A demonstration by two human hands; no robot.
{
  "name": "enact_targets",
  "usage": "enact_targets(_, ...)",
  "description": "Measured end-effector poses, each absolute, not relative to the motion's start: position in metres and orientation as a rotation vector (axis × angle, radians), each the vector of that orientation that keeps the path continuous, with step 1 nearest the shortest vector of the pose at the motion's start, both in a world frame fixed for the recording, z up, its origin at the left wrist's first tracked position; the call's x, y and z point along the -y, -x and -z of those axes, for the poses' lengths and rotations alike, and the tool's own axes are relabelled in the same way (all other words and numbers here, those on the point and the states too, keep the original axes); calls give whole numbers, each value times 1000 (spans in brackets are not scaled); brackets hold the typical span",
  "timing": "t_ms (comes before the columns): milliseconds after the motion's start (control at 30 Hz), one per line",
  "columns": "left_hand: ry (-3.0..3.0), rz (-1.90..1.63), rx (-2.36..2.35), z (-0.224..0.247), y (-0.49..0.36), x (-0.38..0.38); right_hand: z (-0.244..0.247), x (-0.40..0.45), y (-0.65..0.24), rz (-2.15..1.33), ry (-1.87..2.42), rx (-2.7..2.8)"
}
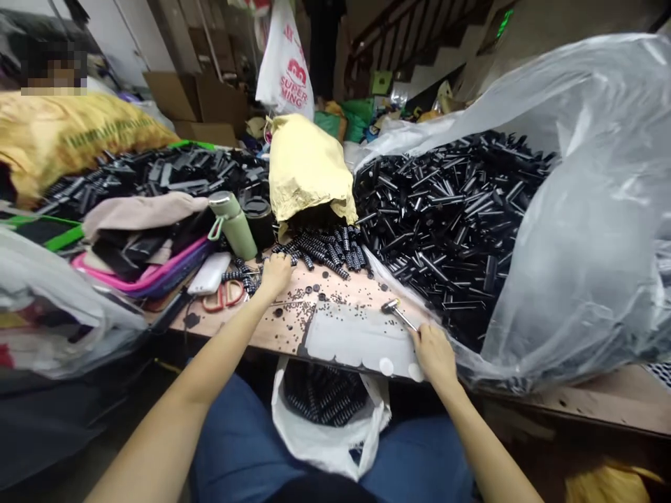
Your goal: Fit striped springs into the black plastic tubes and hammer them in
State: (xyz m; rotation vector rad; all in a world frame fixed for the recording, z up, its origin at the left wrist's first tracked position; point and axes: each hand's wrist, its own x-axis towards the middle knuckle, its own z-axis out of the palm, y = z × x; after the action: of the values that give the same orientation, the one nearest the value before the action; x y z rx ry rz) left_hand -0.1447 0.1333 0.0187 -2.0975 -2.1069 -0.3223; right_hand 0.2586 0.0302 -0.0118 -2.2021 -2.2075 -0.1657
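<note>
My left hand point(277, 274) is closed at the near edge of a pile of dark ribbed cylinders point(328, 250), with its fingertips at the parts; what it holds, if anything, is too small to tell. My right hand point(434, 353) grips the handle of a small metal hammer point(402, 316), its head over the table to the left of the hand. Between my hands a whitish sheet point(356, 339) lies at the table's front edge. Tiny dark pieces point(304, 314) and some small black discs are scattered on the wooden tabletop point(267, 328).
A large heap of black parts point(445, 209) in clear plastic point(581, 230) stands right. Red-handled scissors point(224, 296), a white box point(210, 274), a green bottle point(233, 227) and a pink basket point(126, 283) sit left. A white bag point(330, 447) of ribbed parts hangs below the edge.
</note>
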Motion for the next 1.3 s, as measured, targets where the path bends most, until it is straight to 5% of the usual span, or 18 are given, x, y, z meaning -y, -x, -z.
enact_targets(133,2223,166,2065,-6,167,-155,1,-41,-253,130,2012,2185)
enact_targets(267,2331,411,2100,11,169,-158,-35,-83,-268,217,1932,1980)
enact_targets(367,2349,1051,2238,9,150,-150,-55,-129,-289,346,2166,1742)
enact_targets(533,2136,2621,2500,-18,78,-106,-61,-173,-299,209,2340,1869)
enact_targets(667,2172,3085,2581,-35,24,-76,-58,-164,-292,220,2320,1893)
enact_targets(767,2247,3107,2608,-39,-14,-70,-61,-141,-283,136,2168,1809)
enact_targets(1000,2320,2963,2576,-44,-82,-72,-44,-61,-240,-1028,1392,1631)
enact_targets(1300,2725,2469,2675,-43,-82,-48,-58,-18,-238,-317,1350,2186)
